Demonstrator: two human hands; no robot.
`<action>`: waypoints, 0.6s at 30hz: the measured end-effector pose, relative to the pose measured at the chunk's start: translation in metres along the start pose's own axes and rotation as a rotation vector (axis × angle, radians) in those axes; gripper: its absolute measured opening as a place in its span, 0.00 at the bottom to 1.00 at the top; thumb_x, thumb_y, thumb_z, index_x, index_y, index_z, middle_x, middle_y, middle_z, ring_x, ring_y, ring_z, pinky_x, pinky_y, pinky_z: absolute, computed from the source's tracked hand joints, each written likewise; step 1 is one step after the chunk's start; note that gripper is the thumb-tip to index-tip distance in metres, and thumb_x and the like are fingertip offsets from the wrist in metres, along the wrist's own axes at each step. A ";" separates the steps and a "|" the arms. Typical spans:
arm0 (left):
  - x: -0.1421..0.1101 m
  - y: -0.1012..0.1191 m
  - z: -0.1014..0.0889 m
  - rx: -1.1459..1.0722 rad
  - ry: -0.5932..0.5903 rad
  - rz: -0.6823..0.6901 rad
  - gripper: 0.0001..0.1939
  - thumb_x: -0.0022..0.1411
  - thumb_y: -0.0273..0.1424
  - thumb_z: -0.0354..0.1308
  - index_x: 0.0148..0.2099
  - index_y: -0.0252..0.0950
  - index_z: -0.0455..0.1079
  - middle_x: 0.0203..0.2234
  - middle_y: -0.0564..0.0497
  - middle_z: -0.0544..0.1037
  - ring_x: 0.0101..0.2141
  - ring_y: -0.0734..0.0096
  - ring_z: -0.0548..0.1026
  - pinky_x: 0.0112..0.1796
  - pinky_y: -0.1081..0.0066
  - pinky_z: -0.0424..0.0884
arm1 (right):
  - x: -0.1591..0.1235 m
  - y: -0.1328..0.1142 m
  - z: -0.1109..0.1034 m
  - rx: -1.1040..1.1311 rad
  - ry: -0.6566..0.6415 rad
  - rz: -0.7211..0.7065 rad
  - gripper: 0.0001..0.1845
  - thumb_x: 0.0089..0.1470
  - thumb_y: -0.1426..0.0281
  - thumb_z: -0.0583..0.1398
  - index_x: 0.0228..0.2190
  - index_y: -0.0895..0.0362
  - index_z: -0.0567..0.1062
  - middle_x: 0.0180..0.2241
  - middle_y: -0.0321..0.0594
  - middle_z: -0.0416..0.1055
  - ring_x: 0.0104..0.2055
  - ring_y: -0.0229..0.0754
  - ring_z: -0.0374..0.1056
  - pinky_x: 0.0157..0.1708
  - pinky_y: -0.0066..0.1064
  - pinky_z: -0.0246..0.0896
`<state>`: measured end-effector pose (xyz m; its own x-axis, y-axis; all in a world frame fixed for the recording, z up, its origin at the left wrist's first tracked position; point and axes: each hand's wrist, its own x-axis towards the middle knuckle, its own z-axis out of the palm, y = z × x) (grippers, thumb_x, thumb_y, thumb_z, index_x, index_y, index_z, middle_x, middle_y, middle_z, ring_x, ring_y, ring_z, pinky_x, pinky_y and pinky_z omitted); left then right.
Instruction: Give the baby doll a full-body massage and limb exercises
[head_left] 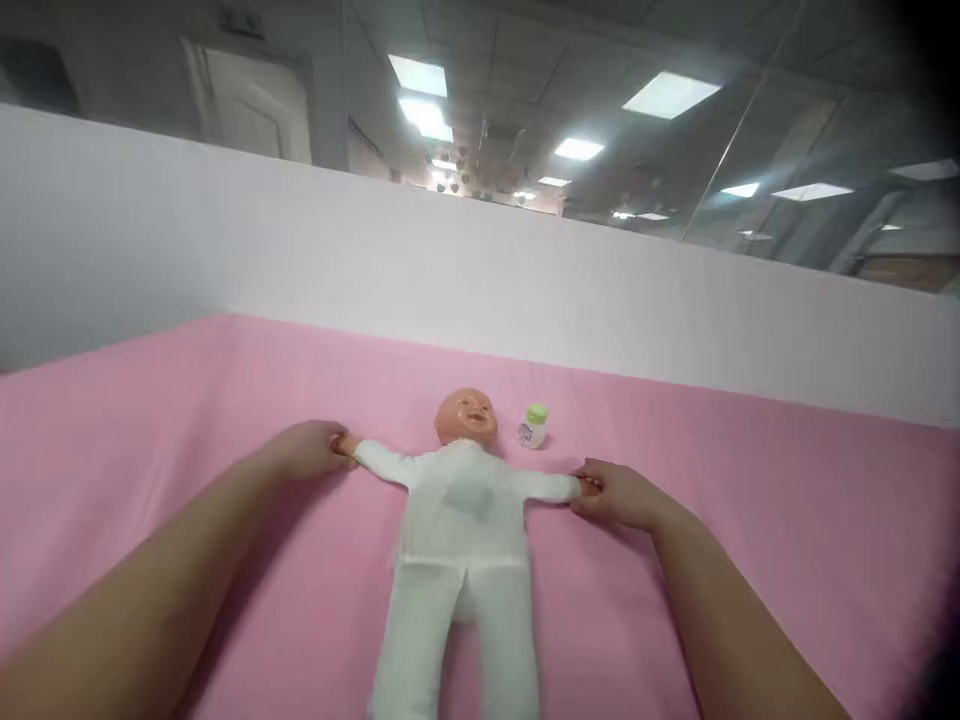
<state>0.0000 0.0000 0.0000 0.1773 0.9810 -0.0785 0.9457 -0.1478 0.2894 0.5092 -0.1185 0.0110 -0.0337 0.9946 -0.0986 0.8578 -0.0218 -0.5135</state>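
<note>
A baby doll (457, 520) in a white suit lies on its back on the pink sheet (750, 520), arms spread to both sides. My left hand (309, 450) is closed around the doll's hand at the left. My right hand (619, 493) is closed around the doll's other hand at the right. Both arms of the doll are stretched out flat.
A small white bottle with a green cap (533, 426) stands on the sheet just right of the doll's head. A white partition wall (480, 270) runs along the far edge of the pink surface.
</note>
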 end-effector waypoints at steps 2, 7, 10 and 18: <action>0.001 0.004 0.002 -0.016 0.022 0.023 0.26 0.50 0.49 0.63 0.49 0.44 0.77 0.46 0.47 0.82 0.45 0.50 0.79 0.39 0.66 0.67 | 0.002 0.003 0.002 -0.010 0.025 -0.026 0.12 0.43 0.62 0.68 0.32 0.52 0.81 0.38 0.40 0.76 0.40 0.50 0.72 0.36 0.32 0.60; 0.003 0.008 0.002 -0.111 0.127 0.015 0.32 0.45 0.44 0.67 0.54 0.44 0.76 0.50 0.46 0.81 0.47 0.49 0.79 0.38 0.67 0.69 | 0.012 0.017 0.007 0.066 0.136 -0.025 0.18 0.38 0.58 0.74 0.28 0.53 0.77 0.30 0.37 0.72 0.33 0.44 0.66 0.30 0.31 0.55; 0.004 0.006 0.002 -0.239 0.169 0.001 0.33 0.42 0.40 0.69 0.54 0.43 0.76 0.48 0.45 0.81 0.45 0.50 0.79 0.36 0.68 0.70 | 0.020 0.027 0.011 0.242 0.179 0.001 0.20 0.39 0.56 0.74 0.31 0.53 0.77 0.28 0.34 0.70 0.30 0.41 0.62 0.29 0.31 0.54; 0.009 -0.002 0.011 -0.919 -0.022 -0.008 0.32 0.47 0.39 0.72 0.55 0.38 0.75 0.27 0.51 0.79 0.23 0.67 0.72 0.19 0.73 0.58 | 0.031 0.042 0.028 1.008 0.132 0.000 0.36 0.47 0.62 0.74 0.56 0.52 0.73 0.27 0.32 0.70 0.27 0.35 0.60 0.23 0.26 0.52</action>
<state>0.0025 0.0075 -0.0123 0.1857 0.9775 -0.0996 0.3601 0.0267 0.9325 0.5305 -0.0914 -0.0373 0.0760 0.9965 -0.0352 0.0236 -0.0371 -0.9990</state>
